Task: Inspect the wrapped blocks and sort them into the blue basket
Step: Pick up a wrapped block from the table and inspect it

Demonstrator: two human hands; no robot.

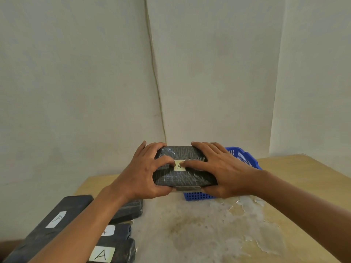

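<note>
Above the blue basket (pixel 245 158) | left hand (pixel 140 173), right hand (pixel 224 171) gripped wrapped block (pixel 182 177) by its ends | looked stiff, film probably slippery.

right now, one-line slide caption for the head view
Both hands hold a wrapped block labelled A above the blue basket.

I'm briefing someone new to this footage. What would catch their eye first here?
Centre frame, the left hand and right hand grip a dark wrapped block with a small label, held up in front of the blue basket. At lower left, more wrapped blocks lie on the worn table.
</note>
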